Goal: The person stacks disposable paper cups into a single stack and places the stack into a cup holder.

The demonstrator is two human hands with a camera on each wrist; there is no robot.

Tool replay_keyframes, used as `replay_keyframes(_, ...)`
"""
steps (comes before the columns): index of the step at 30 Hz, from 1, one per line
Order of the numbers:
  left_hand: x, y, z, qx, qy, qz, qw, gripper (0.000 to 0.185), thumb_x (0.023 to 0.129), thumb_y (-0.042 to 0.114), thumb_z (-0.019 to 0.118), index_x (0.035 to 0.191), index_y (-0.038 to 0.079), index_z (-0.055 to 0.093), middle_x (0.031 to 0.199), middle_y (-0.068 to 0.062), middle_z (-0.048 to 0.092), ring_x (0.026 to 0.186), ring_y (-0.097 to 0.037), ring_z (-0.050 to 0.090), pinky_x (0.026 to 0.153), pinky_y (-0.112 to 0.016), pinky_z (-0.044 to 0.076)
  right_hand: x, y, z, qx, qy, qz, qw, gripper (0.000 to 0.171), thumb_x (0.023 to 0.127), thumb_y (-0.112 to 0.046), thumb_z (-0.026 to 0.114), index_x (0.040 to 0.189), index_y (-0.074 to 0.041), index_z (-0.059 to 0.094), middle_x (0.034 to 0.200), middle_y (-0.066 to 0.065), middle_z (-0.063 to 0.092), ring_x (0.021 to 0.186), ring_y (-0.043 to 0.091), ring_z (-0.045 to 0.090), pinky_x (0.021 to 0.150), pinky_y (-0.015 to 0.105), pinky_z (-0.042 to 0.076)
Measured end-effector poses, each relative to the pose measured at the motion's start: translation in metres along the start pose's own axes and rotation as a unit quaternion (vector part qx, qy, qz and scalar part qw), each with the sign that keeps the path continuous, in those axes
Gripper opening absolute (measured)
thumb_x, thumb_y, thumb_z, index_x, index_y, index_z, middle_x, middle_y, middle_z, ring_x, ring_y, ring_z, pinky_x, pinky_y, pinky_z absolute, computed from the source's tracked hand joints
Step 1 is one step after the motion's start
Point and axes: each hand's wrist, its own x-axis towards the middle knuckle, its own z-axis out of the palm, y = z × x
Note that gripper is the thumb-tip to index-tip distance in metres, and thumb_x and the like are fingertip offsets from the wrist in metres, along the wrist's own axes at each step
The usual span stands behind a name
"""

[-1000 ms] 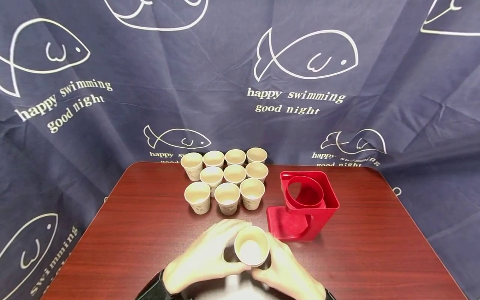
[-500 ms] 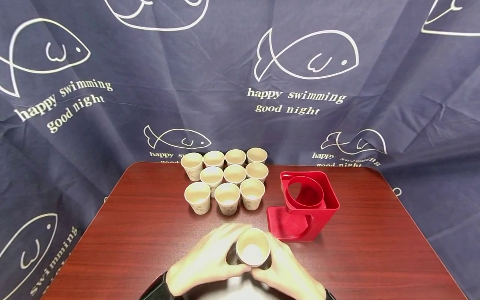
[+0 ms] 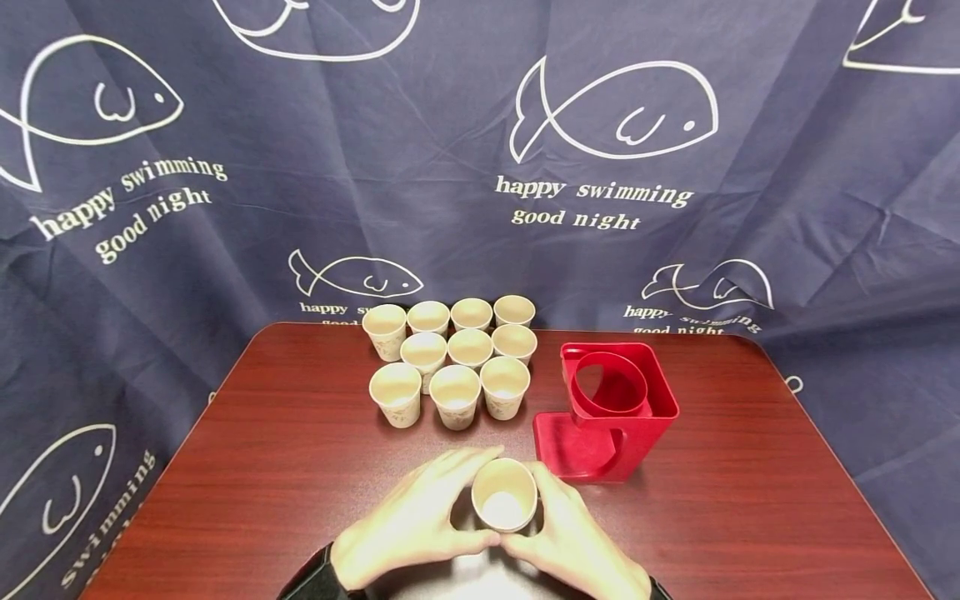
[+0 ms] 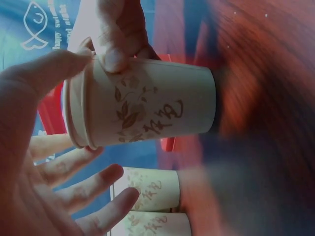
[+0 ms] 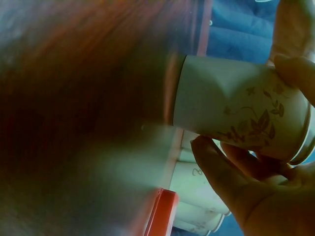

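Both hands are gripping one paper cup (image 3: 504, 495) from opposite sides: left hand (image 3: 408, 523) is curling its thumb and fingers round the cup's left wall, right hand (image 3: 573, 542) is doing the same on the right wall. In the left wrist view the cup (image 4: 142, 109) is showing a brown leaf-and-script print and a doubled rim, so it may be more than one cup nested; can't tell for sure. In the right wrist view, fingers (image 5: 221, 174) are pinching the cup (image 5: 236, 110) near its rim. Cup interior is looking empty from the head view.

The held cup is sitting just in front of and slightly left of the red cup holder (image 3: 611, 408), near its base plate, over the dark wood table (image 3: 750, 500). Whether the cup bottom is touching the table, can't tell.

Count: 1 red holder, standing upright, its round ring opening holding nothing. 10 more paper cups (image 3: 450, 354) are standing upright just left of the holder and further back, in rows of 4, 3, 3, packed close, all looking empty.

Behind the holder, a navy fish-print cloth (image 3: 480, 167) reading "happy swimming good night" is hanging as backdrop and draping round the table edges.
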Motion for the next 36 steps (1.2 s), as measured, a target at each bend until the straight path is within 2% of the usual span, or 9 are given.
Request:
replay_keyframes(5,-0.002,-0.003,-0.01,0.008,0.012,-0.038,0.9992,0.091,0.079,0.065,0.079,0.156,0.037,0.04,0.148,0.016,0.053,0.13,-0.004,0.056,0.103,-0.038,0.052,0.0,0.0,0.001,0.013,-0.001,0.002,1.0,0.066,0.069,-0.027,0.096,0.123,-0.018,0.06,0.109,-0.006,0.071,0.097,0.011,0.069,0.085,0.03,0.057)
replay_keyframes(10,-0.003,-0.014,-0.029,0.036,0.039,-0.064,0.9966,0.096,0.074,0.06,0.085,0.155,0.031,0.043,0.152,0.013,0.051,0.135,-0.007,0.053,0.105,-0.037,0.051,-0.001,-0.001,0.001,0.04,-0.015,0.044,0.998,0.068,0.069,-0.03,0.097,0.124,-0.022,0.058,0.11,-0.009,0.07,0.097,0.01,0.068,0.088,0.031,0.058)
replay_keyframes(14,-0.004,-0.025,-0.046,0.068,0.071,-0.088,0.9913,0.092,0.075,0.057,0.086,0.152,0.025,0.048,0.147,0.007,0.056,0.134,-0.014,0.056,0.104,-0.042,0.051,-0.002,0.001,0.002,0.027,-0.009,0.038,0.999,0.067,0.069,-0.031,0.096,0.124,-0.021,0.06,0.109,-0.009,0.07,0.097,0.01,0.068,0.087,0.031,0.057)
replay_keyframes(17,-0.007,-0.037,-0.057,0.071,0.103,-0.1,0.9871,0.09,0.076,0.051,0.087,0.153,0.023,0.048,0.149,0.001,0.056,0.136,-0.021,0.054,0.109,-0.043,0.047,-0.001,0.002,0.002,0.029,-0.008,0.033,0.999,0.064,0.07,-0.033,0.095,0.123,-0.023,0.062,0.108,-0.009,0.07,0.096,0.011,0.067,0.088,0.031,0.057)
replay_keyframes(20,-0.009,-0.052,-0.066,0.065,0.128,-0.123,0.982,0.089,0.077,0.046,0.088,0.153,0.025,0.048,0.152,0.0,0.053,0.139,-0.023,0.051,0.112,-0.045,0.043,-0.001,0.003,0.001,0.045,-0.013,0.047,0.998,0.063,0.071,-0.035,0.095,0.125,-0.026,0.063,0.11,-0.012,0.07,0.097,0.011,0.067,0.091,0.033,0.056)
replay_keyframes(23,-0.011,-0.067,-0.074,0.053,0.138,-0.158,0.9763,0.088,0.078,0.044,0.088,0.153,0.029,0.046,0.151,0.002,0.052,0.139,-0.02,0.049,0.112,-0.048,0.04,-0.001,0.004,0.001,0.044,-0.014,0.052,0.998,0.063,0.071,-0.038,0.094,0.124,-0.026,0.063,0.109,-0.012,0.07,0.097,0.011,0.067,0.091,0.033,0.056)
replay_keyframes(28,-0.014,-0.089,-0.077,0.039,0.148,-0.195,0.9688,0.091,0.078,0.04,0.089,0.155,0.022,0.044,0.153,-0.004,0.05,0.141,-0.027,0.048,0.112,-0.053,0.038,0.0,0.007,0.002,0.026,-0.015,0.058,0.998,0.062,0.07,-0.043,0.095,0.121,-0.024,0.065,0.103,-0.009,0.069,0.093,0.01,0.065,0.087,0.03,0.055)
replay_keyframes(33,-0.014,-0.107,-0.07,0.016,0.136,-0.219,0.9659,0.093,0.079,0.039,0.089,0.155,0.011,0.042,0.153,-0.013,0.049,0.141,-0.034,0.046,0.113,-0.058,0.038,0.002,0.008,0.001,0.038,-0.028,0.087,0.995,0.065,0.068,-0.044,0.096,0.12,-0.023,0.063,0.103,-0.008,0.07,0.095,0.009,0.066,0.087,0.029,0.055)
replay_keyframes(36,-0.012,-0.115,-0.063,0.005,0.128,-0.232,0.9643,0.096,0.079,0.039,0.089,0.155,0.006,0.041,0.152,-0.018,0.049,0.141,-0.037,0.047,0.113,-0.06,0.038,0.003,0.009,0.001,0.044,-0.029,0.084,0.995,0.065,0.068,-0.042,0.096,0.121,-0.023,0.063,0.104,-0.007,0.072,0.095,0.01,0.067,0.086,0.029,0.056)
